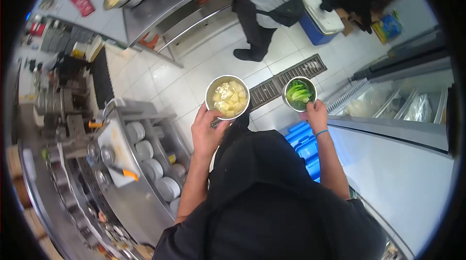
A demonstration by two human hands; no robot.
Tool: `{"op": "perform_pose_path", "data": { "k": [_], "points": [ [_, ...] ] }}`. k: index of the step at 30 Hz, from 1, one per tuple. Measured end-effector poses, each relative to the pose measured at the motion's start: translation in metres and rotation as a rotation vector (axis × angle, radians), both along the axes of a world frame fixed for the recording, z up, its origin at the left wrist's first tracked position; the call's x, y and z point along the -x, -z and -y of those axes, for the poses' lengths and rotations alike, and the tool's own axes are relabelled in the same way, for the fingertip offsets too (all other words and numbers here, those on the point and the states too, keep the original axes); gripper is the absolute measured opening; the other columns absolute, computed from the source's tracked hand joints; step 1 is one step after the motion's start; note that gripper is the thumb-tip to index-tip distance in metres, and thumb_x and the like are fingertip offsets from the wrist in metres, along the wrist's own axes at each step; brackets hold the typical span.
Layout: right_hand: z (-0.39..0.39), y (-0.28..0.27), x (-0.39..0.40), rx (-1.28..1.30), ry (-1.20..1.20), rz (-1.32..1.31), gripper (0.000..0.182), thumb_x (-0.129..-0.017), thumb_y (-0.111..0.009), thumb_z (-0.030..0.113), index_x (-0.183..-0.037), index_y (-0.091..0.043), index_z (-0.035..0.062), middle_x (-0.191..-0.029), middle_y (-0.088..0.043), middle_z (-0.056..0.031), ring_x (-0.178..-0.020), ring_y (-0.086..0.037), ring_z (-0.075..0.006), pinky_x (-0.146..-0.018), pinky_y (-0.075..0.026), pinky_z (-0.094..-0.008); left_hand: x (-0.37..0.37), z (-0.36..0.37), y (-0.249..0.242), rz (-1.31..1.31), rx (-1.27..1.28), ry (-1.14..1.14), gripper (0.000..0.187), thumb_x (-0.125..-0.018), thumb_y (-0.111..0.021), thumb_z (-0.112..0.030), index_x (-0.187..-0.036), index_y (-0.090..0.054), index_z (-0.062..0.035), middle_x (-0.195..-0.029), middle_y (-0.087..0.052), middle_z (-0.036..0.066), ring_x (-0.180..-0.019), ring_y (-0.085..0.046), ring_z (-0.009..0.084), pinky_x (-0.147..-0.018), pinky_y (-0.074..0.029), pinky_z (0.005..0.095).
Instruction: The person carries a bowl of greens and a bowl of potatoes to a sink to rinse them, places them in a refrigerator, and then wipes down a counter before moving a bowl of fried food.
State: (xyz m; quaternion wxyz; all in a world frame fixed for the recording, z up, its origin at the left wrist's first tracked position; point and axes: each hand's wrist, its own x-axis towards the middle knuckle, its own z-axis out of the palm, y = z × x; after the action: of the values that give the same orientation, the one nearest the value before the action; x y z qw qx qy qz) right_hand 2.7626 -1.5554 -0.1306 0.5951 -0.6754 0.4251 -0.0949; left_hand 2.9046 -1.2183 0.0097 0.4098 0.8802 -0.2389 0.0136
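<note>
My left hand (208, 126) grips a round metal bowl (208, 96) by its lower left rim. Pale yellow chunks (230, 98) in liquid fill that bowl. On the right, my right hand (314, 113) holds a smaller metal bowl (286, 100) at its lower edge, thumb at the rim. Green leafy vegetables (298, 91) lie inside it. Both bowls are held apart from each other above the tiled floor, and their contents show from above. A thin blue band is round my right wrist.
A steel counter with stacked white plates (153, 168) and a knife (124, 172) stands at left. An open-topped fridge (388, 124) is at right, above blue crates (303, 146). Ahead are a co-worker (252, 12), a blue cooler (320, 22) and a floor drain (267, 89).
</note>
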Motion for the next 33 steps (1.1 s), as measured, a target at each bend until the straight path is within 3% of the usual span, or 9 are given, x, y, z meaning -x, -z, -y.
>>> {"op": "perform_pose_path", "data": {
  "k": [17, 22, 24, 26, 27, 29, 30, 31, 33],
  "points": [
    [0.132, -0.011, -0.022, 0.045, 0.707, -0.077, 0.024, -0.095, -0.050, 0.012, -0.098, -0.059, -0.0098, -0.076, -0.069, -0.0155, -0.057, -0.070, -0.0225, -0.055, -0.059, -0.0348, -0.195, 0.298, 0.038, -0.114, 0.079, 0.829, 0.033, -0.066, -0.089, -0.002, -0.091, -0.068, -0.0017, -0.123, -0.067, 0.018, -0.098, -0.071, 0.0269, -0.085, -0.056, 0.0351],
    [0.198, 0.032, -0.008, 0.175, 0.734, -0.179, 0.025, -0.094, -0.055, 0.017, -0.090, -0.059, -0.0074, -0.067, -0.062, -0.0165, -0.056, -0.067, -0.0252, -0.050, -0.052, -0.0363, -0.198, 0.397, 0.037, -0.120, 0.116, 0.889, 0.032, -0.067, -0.089, -0.004, -0.092, -0.069, -0.0029, -0.124, -0.067, 0.018, -0.096, -0.071, 0.0257, -0.084, -0.056, 0.0344],
    [0.223, 0.034, -0.005, 0.404, 0.575, -0.461, 0.029, -0.095, -0.057, 0.023, -0.104, -0.062, -0.0041, -0.075, -0.068, -0.0126, -0.061, -0.071, -0.0231, -0.055, -0.056, -0.0339, -0.202, 0.430, 0.035, -0.035, 0.102, 0.953, 0.030, -0.068, -0.089, -0.006, -0.092, -0.070, -0.0041, -0.124, -0.067, 0.017, -0.097, -0.071, 0.0268, -0.085, -0.056, 0.0348],
    [0.243, 0.070, 0.008, 0.215, 0.594, -0.299, 0.031, -0.096, -0.057, 0.025, -0.111, -0.062, -0.0028, -0.084, -0.069, -0.0122, -0.066, -0.067, -0.0196, -0.058, -0.056, -0.0340, -0.206, 0.443, 0.030, -0.137, 0.099, 0.902, 0.029, -0.070, -0.089, -0.009, -0.092, -0.071, -0.0064, -0.121, -0.067, 0.015, -0.100, -0.070, 0.0300, -0.088, -0.055, 0.0370],
    [0.245, 0.056, -0.014, 0.001, 0.771, 0.028, 0.033, -0.099, -0.057, 0.024, -0.118, -0.060, -0.0030, -0.097, -0.068, -0.0128, -0.076, -0.067, -0.0185, -0.060, -0.057, -0.0345, -0.208, 0.445, 0.039, -0.163, 0.103, 0.875, 0.029, -0.070, -0.089, -0.011, -0.093, -0.072, -0.0079, -0.119, -0.068, 0.014, -0.103, -0.069, 0.0326, -0.091, -0.054, 0.0403],
    [0.258, 0.053, -0.021, -0.035, 0.714, 0.044, 0.041, -0.100, -0.060, 0.029, -0.123, -0.057, -0.0049, -0.107, -0.067, -0.0156, -0.088, -0.067, -0.0228, -0.064, -0.060, -0.0352, -0.213, 0.448, 0.032, -0.028, 0.117, 0.869, 0.027, -0.073, -0.088, -0.018, -0.094, -0.072, -0.0108, -0.122, -0.067, 0.015, -0.104, -0.068, 0.0358, -0.092, -0.054, 0.0432],
    [0.269, 0.086, -0.012, -0.035, 0.722, 0.009, 0.046, -0.099, -0.063, 0.032, -0.123, -0.056, -0.0063, -0.109, -0.065, -0.0177, -0.085, -0.068, -0.0250, -0.063, -0.061, -0.0370, -0.215, 0.449, 0.039, -0.040, 0.192, 0.867, 0.027, -0.074, -0.087, -0.019, -0.095, -0.071, -0.0111, -0.128, -0.065, 0.017, -0.104, -0.068, 0.0369, -0.091, -0.055, 0.0420],
    [0.280, 0.129, 0.004, 0.308, 0.589, -0.234, 0.044, -0.098, -0.059, 0.026, -0.126, -0.054, -0.0064, -0.105, -0.066, -0.0181, -0.079, -0.068, -0.0240, -0.058, -0.059, -0.0356, -0.218, 0.443, 0.037, -0.072, 0.194, 0.867, 0.027, -0.076, -0.085, -0.019, -0.096, -0.069, -0.0108, -0.134, -0.061, 0.018, -0.105, -0.067, 0.0374, -0.091, -0.055, 0.0410],
    [0.277, 0.110, -0.022, 0.085, 0.691, 0.010, 0.042, -0.096, -0.056, 0.027, -0.117, -0.054, -0.0095, -0.094, -0.066, -0.0216, -0.068, -0.069, -0.0270, -0.052, -0.058, -0.0345, -0.222, 0.429, 0.040, -0.051, 0.175, 0.881, 0.028, -0.076, -0.084, -0.018, -0.097, -0.067, -0.0095, -0.140, -0.055, 0.019, -0.110, -0.065, 0.0381, -0.090, -0.055, 0.0411]
  ]
}}
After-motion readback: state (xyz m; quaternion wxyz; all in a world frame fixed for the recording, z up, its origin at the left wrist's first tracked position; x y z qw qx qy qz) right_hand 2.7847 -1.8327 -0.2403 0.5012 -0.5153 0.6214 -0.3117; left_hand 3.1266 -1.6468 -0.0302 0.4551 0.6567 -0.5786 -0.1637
